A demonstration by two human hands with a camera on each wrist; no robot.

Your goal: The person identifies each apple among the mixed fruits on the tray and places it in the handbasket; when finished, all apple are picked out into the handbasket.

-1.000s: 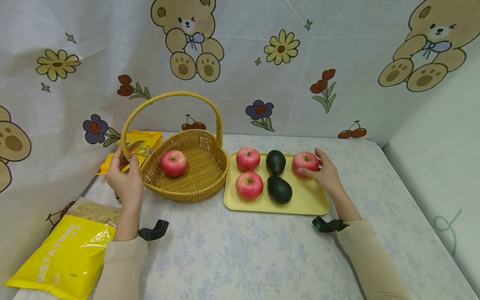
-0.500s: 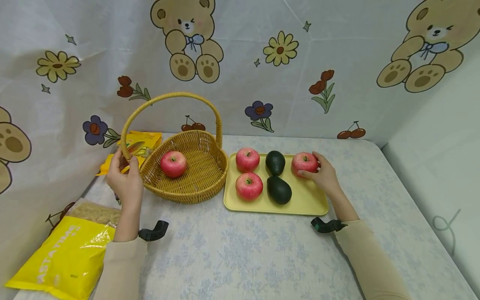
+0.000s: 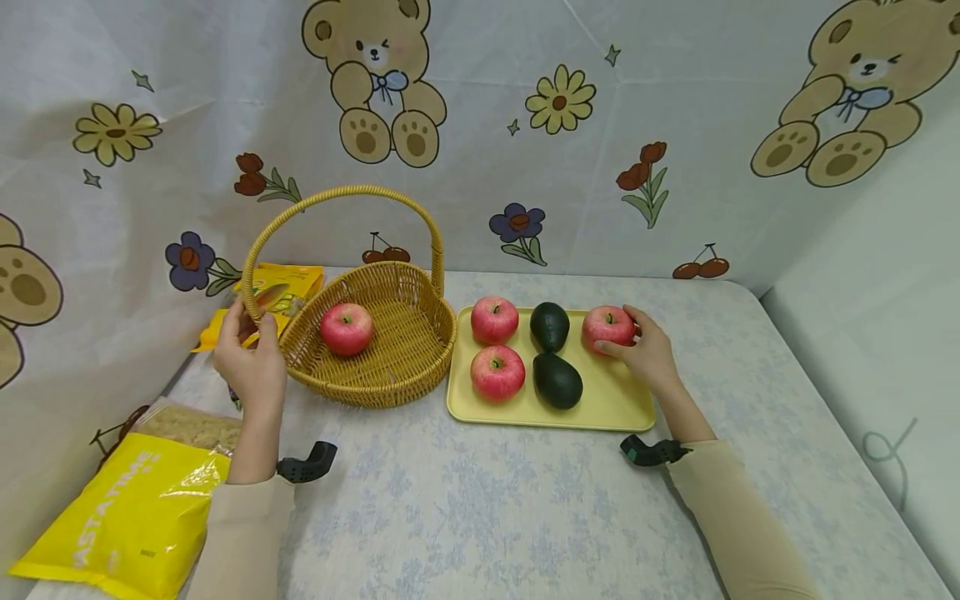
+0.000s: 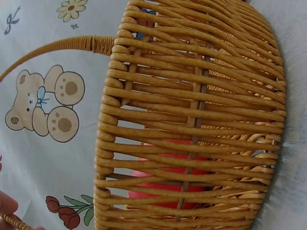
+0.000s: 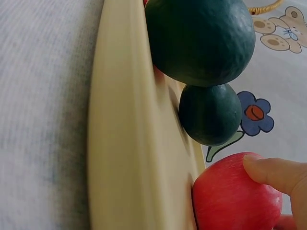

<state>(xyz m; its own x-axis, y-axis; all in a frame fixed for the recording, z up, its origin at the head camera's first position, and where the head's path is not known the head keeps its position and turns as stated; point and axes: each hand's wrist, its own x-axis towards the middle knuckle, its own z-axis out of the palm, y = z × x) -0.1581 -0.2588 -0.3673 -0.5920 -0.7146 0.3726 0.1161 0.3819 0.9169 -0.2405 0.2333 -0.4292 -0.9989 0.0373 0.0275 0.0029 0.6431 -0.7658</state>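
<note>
My left hand (image 3: 251,350) grips the left side of the tall arched handle of a yellow wicker basket (image 3: 390,392). One red apple (image 3: 347,329) lies inside it; through the weave the left wrist view shows it as a red patch. At the right, my right hand (image 3: 651,352) holds another red apple (image 3: 606,327), thumb in front and fingers round its far side. That apple sits on the right part of a yellow tray (image 3: 615,392). Two dark green avocados (image 3: 558,381) lie mid-tray, and two more apples (image 3: 498,372) are at its left end.
A yellow pasta bag (image 3: 142,508) lies at the front left. Behind the basket's left side are yellow packets (image 3: 288,283). The basket rim stands close against the tray's left edge. A printed cloth wall (image 3: 480,125) rises behind the table (image 3: 465,500).
The right hand's fingers have closed in around the right-hand apple, which stays in place on the tray. The left hand and basket have not moved.
</note>
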